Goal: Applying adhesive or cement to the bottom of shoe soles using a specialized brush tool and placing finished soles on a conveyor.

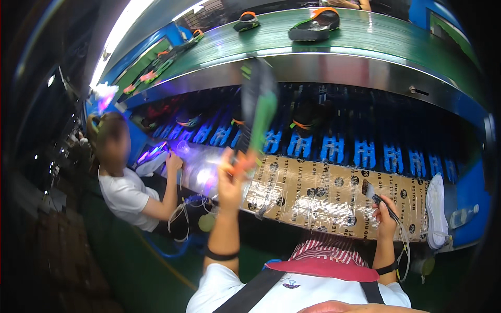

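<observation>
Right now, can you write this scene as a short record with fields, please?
place: workbench wrapped in printed cardboard beside a green conveyor belt
left hand: left hand raised, gripping a shoe, blurred, black and green with orange
right hand: right hand holding a small dark tool
on conveyor: black and orange shoes
bench right end: white shoe, plastic bottle
nearby: co-worker in white shirt on the left

White shirt, black wristbands, striped apron
</observation>
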Action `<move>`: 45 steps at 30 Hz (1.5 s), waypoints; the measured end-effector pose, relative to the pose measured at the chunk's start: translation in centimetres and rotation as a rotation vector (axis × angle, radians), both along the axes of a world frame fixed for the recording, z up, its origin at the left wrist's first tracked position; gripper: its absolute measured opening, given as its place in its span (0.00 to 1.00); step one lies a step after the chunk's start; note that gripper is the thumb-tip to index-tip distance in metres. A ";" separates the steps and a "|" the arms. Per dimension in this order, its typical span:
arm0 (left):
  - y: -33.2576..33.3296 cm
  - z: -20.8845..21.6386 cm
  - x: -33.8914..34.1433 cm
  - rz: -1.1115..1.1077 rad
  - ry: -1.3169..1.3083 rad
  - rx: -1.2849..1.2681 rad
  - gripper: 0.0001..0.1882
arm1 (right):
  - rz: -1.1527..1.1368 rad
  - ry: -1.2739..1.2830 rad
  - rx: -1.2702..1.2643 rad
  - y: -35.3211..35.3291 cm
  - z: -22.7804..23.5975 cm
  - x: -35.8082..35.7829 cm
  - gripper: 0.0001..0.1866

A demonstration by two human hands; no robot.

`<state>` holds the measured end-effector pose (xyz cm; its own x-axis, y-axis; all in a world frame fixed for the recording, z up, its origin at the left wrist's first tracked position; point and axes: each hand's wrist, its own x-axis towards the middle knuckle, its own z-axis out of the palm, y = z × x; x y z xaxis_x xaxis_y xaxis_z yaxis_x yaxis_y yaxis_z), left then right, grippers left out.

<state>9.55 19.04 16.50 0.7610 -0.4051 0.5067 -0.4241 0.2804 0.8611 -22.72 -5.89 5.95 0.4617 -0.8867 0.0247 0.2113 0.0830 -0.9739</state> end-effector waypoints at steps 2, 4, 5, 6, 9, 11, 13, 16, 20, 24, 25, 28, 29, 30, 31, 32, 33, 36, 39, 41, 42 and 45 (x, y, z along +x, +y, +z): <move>1.7 -5.4 -4.7 -0.039 0.099 0.085 0.09 | 0.018 0.013 -0.001 0.4 -0.1 -0.3 0.17; 2.0 -7.9 -9.0 -0.128 0.266 0.110 0.11 | 0.017 -0.001 -0.001 0.8 -0.2 -1.1 0.17; 3.4 -11.3 -9.1 -0.026 0.082 0.394 0.11 | 0.004 -0.007 0.001 1.3 0.1 -1.3 0.17; 4.3 -14.7 -9.8 -0.002 -0.059 0.479 0.12 | 0.020 -0.008 0.001 1.6 0.4 -1.8 0.17; 3.8 -14.2 -13.0 -0.011 0.061 0.634 0.20 | -0.020 0.009 0.048 1.9 -0.5 -2.8 0.17; 3.4 -15.6 -13.4 -0.027 0.163 0.496 0.24 | -0.023 0.023 0.052 2.2 -1.3 -4.3 0.17; 2.3 -11.8 -14.2 -0.143 0.573 0.297 0.33 | -0.045 0.025 0.050 2.6 -2.2 -5.8 0.17; 1.6 -11.6 -14.0 -0.218 0.918 0.228 0.33 | -0.067 0.000 0.045 2.9 -2.8 -7.4 0.17; -0.6 -12.4 -14.1 -0.582 1.309 0.077 0.24 | -0.088 -0.031 0.061 3.4 -2.1 -8.9 0.17; -4.9 -12.4 -15.2 -0.614 1.612 -0.021 0.24 | -0.119 -0.032 0.073 3.9 -1.7 -9.1 0.18; -5.8 -12.3 -15.4 -0.596 1.636 -0.082 0.26 | -0.107 -0.032 0.073 4.0 -1.6 -8.9 0.18; -6.8 -14.5 -15.4 -0.773 1.654 -0.394 0.30 | -0.073 -0.044 0.057 4.3 -0.6 -8.2 0.18; -7.2 -14.9 -15.0 -0.855 1.586 -0.380 0.30 | -0.077 -0.055 0.059 4.6 0.0 -8.0 0.16; -7.8 -15.1 -14.6 -0.939 1.513 -0.371 0.30 | -0.081 -0.071 0.058 4.8 0.6 -7.8 0.15; -8.5 -13.9 -15.5 -0.857 1.528 -0.356 0.30 | -0.081 -0.069 0.059 4.8 0.6 -8.0 0.15; -8.9 -12.4 -16.4 -0.769 1.526 -0.347 0.31 | -0.067 -0.076 0.057 4.8 0.5 -8.1 0.14; -9.1 -12.5 -16.4 -0.762 1.594 -0.369 0.31 | -0.064 -0.077 0.063 4.8 0.5 -8.2 0.14; -8.9 -15.7 -16.1 -1.018 1.432 -0.369 0.36 | -0.060 -0.046 0.068 4.9 0.9 -8.2 0.12; -8.0 -15.6 -17.6 -0.963 1.425 -0.287 0.41 | -0.028 -0.016 0.062 5.0 1.6 -8.1 0.12; -8.1 -14.9 -18.5 -0.982 1.465 -0.292 0.39 | 0.019 -0.019 0.032 5.1 2.6 -7.5 0.12; -8.2 -14.7 -18.8 -0.948 1.558 -0.286 0.38 | 0.015 -0.019 0.035 5.2 3.0 -7.1 0.12; -8.3 -15.4 -19.3 -1.243 1.406 -0.265 0.38 | 0.090 -0.051 -0.007 5.8 4.5 -5.5 0.11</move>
